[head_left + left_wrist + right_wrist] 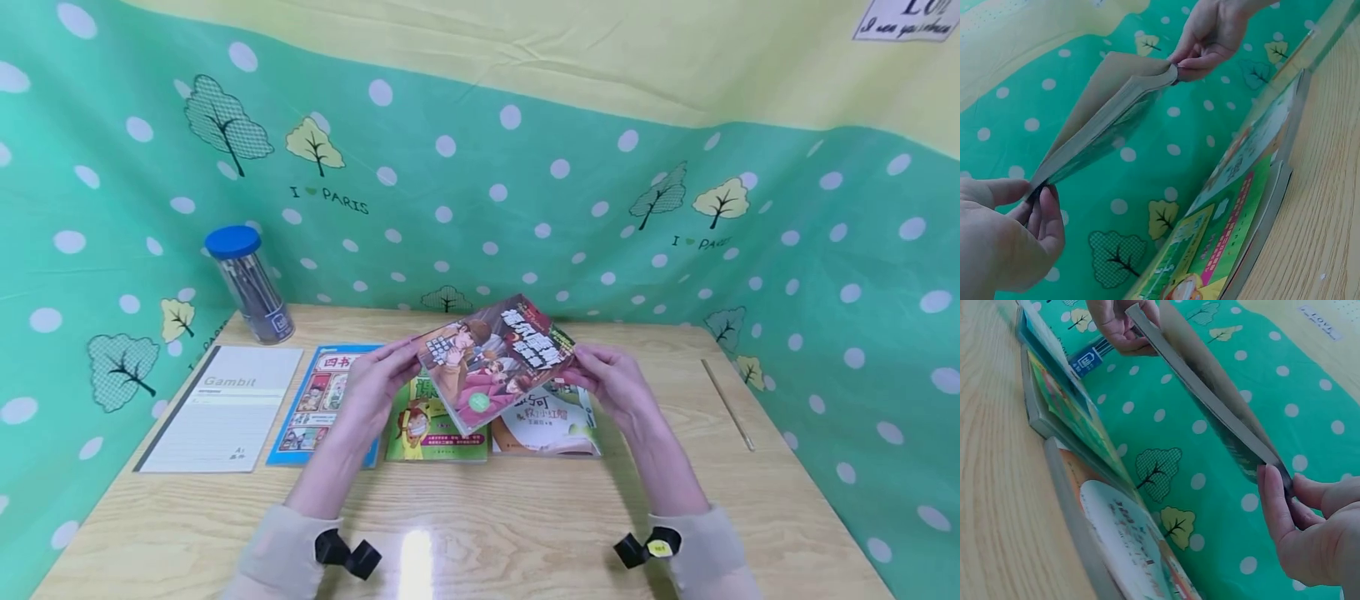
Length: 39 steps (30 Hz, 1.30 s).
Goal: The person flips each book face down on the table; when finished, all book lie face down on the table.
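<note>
A paperback book [491, 358] with a dark, pink-toned comic cover is held up tilted above the table between both hands. My left hand [375, 383] pinches its left corner, thumb on one side and fingers on the other. At the opposite corner, my right hand [611, 379] pinches the book the same way. In the left wrist view the cover of the book [1100, 115] bows slightly away from the page block. Below it lie a green book [438, 442] and a white-and-orange book [551, 429], both partly hidden by the held one.
Left of these lie a blue book [322, 408] and a grey-white notebook [221, 408]. A clear pencil tub with a blue lid [251, 283] stands at the back left. A thin stick [727, 404] lies near the right edge of the wooden table [510, 525]. A green dotted curtain [465, 183] hangs behind.
</note>
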Tool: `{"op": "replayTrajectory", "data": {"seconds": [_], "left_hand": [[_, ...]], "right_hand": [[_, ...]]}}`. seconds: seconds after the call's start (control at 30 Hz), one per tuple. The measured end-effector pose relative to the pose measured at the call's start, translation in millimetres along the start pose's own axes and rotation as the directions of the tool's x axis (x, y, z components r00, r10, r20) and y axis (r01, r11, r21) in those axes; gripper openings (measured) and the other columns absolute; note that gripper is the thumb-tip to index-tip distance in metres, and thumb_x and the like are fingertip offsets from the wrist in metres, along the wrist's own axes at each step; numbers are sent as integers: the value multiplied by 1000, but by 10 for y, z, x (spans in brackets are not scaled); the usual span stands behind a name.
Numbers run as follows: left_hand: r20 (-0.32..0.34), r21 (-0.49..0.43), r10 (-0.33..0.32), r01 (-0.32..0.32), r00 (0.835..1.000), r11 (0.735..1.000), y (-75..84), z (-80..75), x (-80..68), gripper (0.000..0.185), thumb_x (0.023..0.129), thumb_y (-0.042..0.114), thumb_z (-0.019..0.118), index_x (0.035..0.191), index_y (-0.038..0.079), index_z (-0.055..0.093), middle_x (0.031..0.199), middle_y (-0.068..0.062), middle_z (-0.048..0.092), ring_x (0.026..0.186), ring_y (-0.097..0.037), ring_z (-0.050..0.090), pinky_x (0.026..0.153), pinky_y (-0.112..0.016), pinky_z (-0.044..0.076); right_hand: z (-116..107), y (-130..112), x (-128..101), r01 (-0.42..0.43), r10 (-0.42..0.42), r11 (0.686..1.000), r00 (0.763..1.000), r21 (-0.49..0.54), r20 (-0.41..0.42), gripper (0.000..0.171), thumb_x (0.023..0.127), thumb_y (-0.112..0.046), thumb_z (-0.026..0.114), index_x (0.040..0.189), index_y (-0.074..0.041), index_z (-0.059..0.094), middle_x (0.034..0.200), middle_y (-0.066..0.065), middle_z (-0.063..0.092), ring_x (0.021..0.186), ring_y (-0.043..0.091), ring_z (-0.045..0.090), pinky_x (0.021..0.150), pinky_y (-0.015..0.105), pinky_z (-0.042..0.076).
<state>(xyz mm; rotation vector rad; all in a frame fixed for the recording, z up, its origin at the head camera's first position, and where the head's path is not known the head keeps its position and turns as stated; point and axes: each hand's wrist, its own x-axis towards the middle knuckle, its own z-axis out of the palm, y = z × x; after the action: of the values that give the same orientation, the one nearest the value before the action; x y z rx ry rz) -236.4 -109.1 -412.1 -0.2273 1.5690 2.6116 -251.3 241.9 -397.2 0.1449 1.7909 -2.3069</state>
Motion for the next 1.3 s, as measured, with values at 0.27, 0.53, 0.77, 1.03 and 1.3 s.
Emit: {"op": "replayTrajectory", "data": {"seconds": [0.27, 0.53, 0.77, 1.03, 1.3], "left_hand": [[-41, 69, 18, -15, 999, 998, -26, -30, 15, 39, 98, 10, 68, 134, -3, 61, 101, 6, 73, 84, -6, 67, 84, -15, 58], [-46, 72, 36, -33, 998, 997, -14, -33, 19, 43, 99, 12, 68, 138, -3, 59, 105, 5, 70, 82, -4, 63, 79, -13, 57], [-23, 54, 10, -9, 1000, 999, -19, -34, 19, 44, 100, 11, 65, 142, 1, 57, 107, 4, 70, 78, -3, 66, 75, -11, 57], [-6, 82, 49, -48, 999, 995, -21, 9, 36, 42, 103, 12, 63, 143, 1, 57, 123, 1, 65, 80, -3, 68, 76, -10, 57], [-1, 37, 59, -59, 998, 998, -14, 7, 16, 44, 102, 10, 62, 144, -1, 55, 128, -3, 65, 83, -4, 72, 81, -12, 59]], "right_hand": [[16, 55, 40, -1, -3, 996, 998, -84, -55, 20, 102, -9, 62, 91, -19, 76, 78, -1, 73, 69, 6, 68, 66, 14, 60], [61, 33, 43, 58, -64, 994, 996, -95, -62, 14, 101, -10, 64, 95, -16, 75, 83, -2, 71, 70, 6, 66, 69, 15, 60], [70, 45, 19, 79, -91, 990, 991, -120, -96, 10, 101, -9, 64, 106, -12, 72, 88, -2, 69, 71, 6, 65, 70, 16, 60], [53, 48, 32, 122, -131, 988, 987, -92, -95, 11, 102, -7, 62, 107, -11, 70, 87, 0, 69, 70, 7, 67, 69, 16, 61], [66, 66, 40, 137, -141, 989, 987, -54, -79, 12, 101, -7, 62, 110, -8, 70, 91, 4, 74, 72, 12, 73, 76, 23, 65]]}}
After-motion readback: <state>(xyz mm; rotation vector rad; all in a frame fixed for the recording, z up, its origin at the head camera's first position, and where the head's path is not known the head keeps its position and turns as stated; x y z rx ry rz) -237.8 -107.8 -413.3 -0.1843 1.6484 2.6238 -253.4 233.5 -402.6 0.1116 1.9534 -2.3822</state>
